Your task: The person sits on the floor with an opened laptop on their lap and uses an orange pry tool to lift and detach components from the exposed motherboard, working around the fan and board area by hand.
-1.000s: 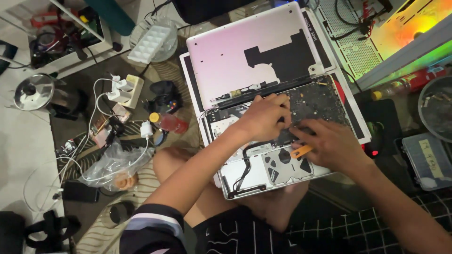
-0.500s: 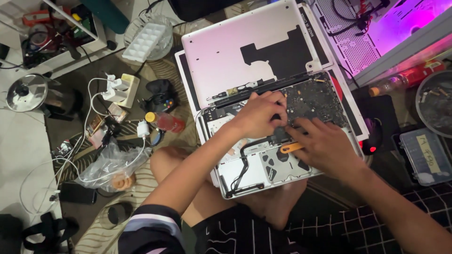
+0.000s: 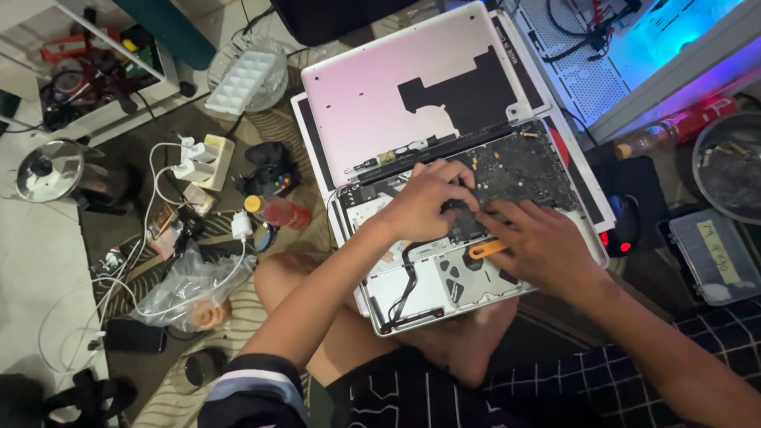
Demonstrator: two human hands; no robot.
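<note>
Two hands meet inside the opened laptop (image 3: 444,261): right hand (image 3: 539,246) fingers pinch an orange pry tool (image 3: 485,250) lying crosswise, left hand (image 3: 428,198) fingers curled.

Single head-worn view, looking steeply down from above the seated person's lap. The opened laptop (image 3: 444,230) fills the centre at close range, both hands over it. Cluttered floor (image 3: 47,261) occupies the left margin.

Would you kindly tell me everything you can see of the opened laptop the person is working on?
The opened laptop is a silver metal shell lying bottom-up on the person's lap, its cover off. A dark circuit board fills the far right part, pale bays and a black cable the near part. The left hand presses its fingers on the board's middle; the right hand rests beside it, holding an orange pry tool. Behind it lies the removed pale bottom panel.
</note>
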